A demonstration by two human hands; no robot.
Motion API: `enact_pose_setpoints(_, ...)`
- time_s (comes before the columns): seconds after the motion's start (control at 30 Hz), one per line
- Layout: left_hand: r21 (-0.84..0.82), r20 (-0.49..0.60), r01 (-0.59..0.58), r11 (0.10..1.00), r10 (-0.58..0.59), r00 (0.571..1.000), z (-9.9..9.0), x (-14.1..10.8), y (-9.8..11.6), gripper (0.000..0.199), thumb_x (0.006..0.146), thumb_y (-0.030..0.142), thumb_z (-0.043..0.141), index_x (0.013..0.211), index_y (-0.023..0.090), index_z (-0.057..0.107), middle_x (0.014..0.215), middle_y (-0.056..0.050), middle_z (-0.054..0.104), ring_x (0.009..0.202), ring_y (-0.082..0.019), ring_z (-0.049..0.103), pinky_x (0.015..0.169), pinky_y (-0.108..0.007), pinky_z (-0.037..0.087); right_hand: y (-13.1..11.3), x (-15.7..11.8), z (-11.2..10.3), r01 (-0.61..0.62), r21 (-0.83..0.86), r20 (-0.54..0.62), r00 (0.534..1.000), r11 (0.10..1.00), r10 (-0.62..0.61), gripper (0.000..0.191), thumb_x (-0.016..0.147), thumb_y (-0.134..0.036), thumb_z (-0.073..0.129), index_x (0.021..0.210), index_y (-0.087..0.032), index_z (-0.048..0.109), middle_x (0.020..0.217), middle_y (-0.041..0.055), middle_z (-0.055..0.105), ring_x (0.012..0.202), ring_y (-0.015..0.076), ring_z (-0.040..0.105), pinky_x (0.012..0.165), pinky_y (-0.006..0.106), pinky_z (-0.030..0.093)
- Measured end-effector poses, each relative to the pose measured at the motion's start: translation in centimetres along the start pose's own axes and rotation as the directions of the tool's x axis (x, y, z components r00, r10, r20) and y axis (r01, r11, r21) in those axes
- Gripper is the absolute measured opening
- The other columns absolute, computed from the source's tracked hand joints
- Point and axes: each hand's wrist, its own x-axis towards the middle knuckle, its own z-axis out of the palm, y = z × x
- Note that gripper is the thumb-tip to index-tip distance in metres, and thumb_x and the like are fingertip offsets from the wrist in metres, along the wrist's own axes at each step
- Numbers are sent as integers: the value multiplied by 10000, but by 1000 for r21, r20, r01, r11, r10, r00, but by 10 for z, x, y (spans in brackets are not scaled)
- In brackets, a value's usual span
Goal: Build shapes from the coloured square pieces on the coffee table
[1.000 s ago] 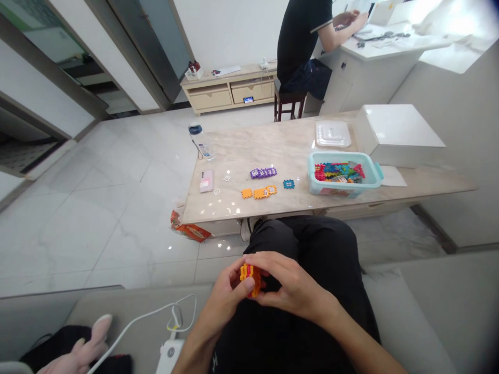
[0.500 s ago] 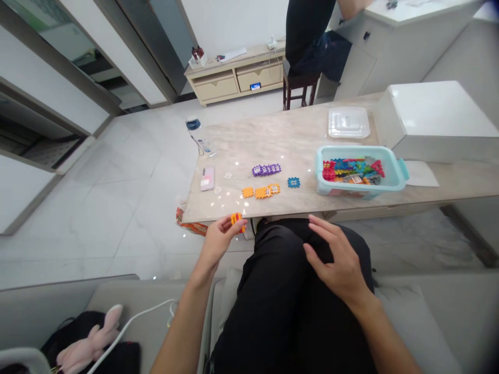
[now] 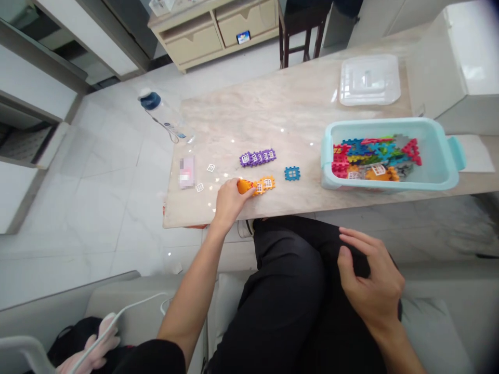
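My left hand (image 3: 232,200) pinches orange pieces (image 3: 245,187) at the left end of an orange row near the table's front edge. Orange pieces with white window inserts (image 3: 268,183) show just right of my fingertips. Behind them lies an overlapping row of purple pieces (image 3: 258,157) with white windows. To the right is a single blue piece (image 3: 292,173). Two loose white window pieces (image 3: 211,168) lie farther left. My right hand (image 3: 370,278) hovers over my right thigh, fingers apart, holding nothing.
A light blue bin (image 3: 390,185) of mixed coloured pieces stands at the right, a clear lid (image 3: 369,80) behind it. A pink packet (image 3: 187,172) and a bottle (image 3: 163,117) are at the left. A white box (image 3: 440,67) stands at the back right.
My left hand has moved forward from the table's front edge onto the orange row, with the pieces in it. The view has tipped down and closer. My right hand has shifted right.
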Motion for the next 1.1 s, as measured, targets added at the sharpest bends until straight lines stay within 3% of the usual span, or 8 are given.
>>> enact_pose_setpoints(0.23, 183, 2, 115, 976, -117, 993, 2, -4, 11, 497, 944, 655, 747, 1131, 195, 729, 1086, -142, 778, 972, -316, 723, 805, -369, 507, 14, 3, -3, -48, -49, 13, 999, 998, 49, 250, 947, -91, 713, 1150, -232, 750, 1170, 83, 806, 1020, 261, 781, 926, 444, 620)
enact_pose_setpoints(0.4, 174, -24, 121, 977, -119, 993, 5, -8, 5, 578, 935, 660, 760, 1295, 210, 724, 1215, -141, 792, 1074, -333, 735, 844, -381, 535, 15, 4, -2, -45, -51, 20, 999, 998, 46, 246, 933, -75, 724, 1125, -226, 753, 1152, 83, 808, 1008, 258, 778, 918, 434, 616)
enact_pose_setpoints(0.7, 230, -70, 184, 956, -172, 983, -2, -8, -2, 584, 984, 704, 647, 1277, 205, 723, 1253, -156, 783, 1152, -354, 714, 901, -413, 557, 16, 3, 1, -30, -42, 17, 999, 999, 30, 255, 926, -59, 720, 1109, -232, 761, 1150, 75, 807, 1015, 251, 774, 948, 432, 613)
enact_pose_setpoints(0.8, 236, -134, 143, 961, -114, 984, -11, -16, 7, 668, 984, 708, 646, 1383, 172, 672, 1318, -186, 750, 1262, -382, 662, 987, -452, 561, 19, 3, 1, -23, -51, 14, 1000, 998, 23, 245, 931, -73, 714, 1112, -233, 755, 1155, 75, 805, 1032, 251, 774, 953, 427, 617)
enact_pose_setpoints(0.87, 170, -166, 42, 984, -13, 986, -17, -37, 22, 652, 1023, 662, 618, 1434, 157, 641, 1370, -191, 726, 1324, -374, 629, 1079, -476, 541, 22, 2, 1, -16, -50, 2, 1000, 999, 16, 231, 938, -81, 704, 1111, -227, 747, 1141, 74, 804, 1033, 246, 774, 953, 420, 619)
enact_pose_setpoints(0.93, 30, -145, -91, 995, 95, 985, -20, -74, 42, 564, 1073, 594, 567, 1434, 168, 644, 1395, -170, 720, 1344, -335, 631, 1164, -476, 510, 26, 1, 1, -2, -49, -15, 1000, 999, 1, 216, 945, -87, 691, 1111, -215, 740, 1118, 75, 802, 1021, 239, 772, 933, 406, 621)
enact_pose_setpoints(1.0, -150, -80, -220, 964, 210, 974, -14, -120, 65, 493, 1098, 528, 548, 1441, 187, 643, 1422, -152, 716, 1359, -294, 644, 1202, -459, 507, 29, 1, 3, 15, -59, -30, 999, 998, -17, 207, 954, -99, 677, 1123, -204, 736, 1099, 76, 798, 987, 227, 762, 888, 383, 619)
enact_pose_setpoints(1.1, -282, 13, -352, 892, 371, 929, 3, -184, 88, 507, 1094, 454, 571, 1551, 236, 577, 1576, -142, 635, 1464, -290, 594, 1225, -492, 519, 27, -1, 9, 16, -85, -45, 999, 996, -20, 198, 982, -132, 642, 1148, -192, 732, 1078, 79, 787, 933, 210, 736, 825, 352, 606)
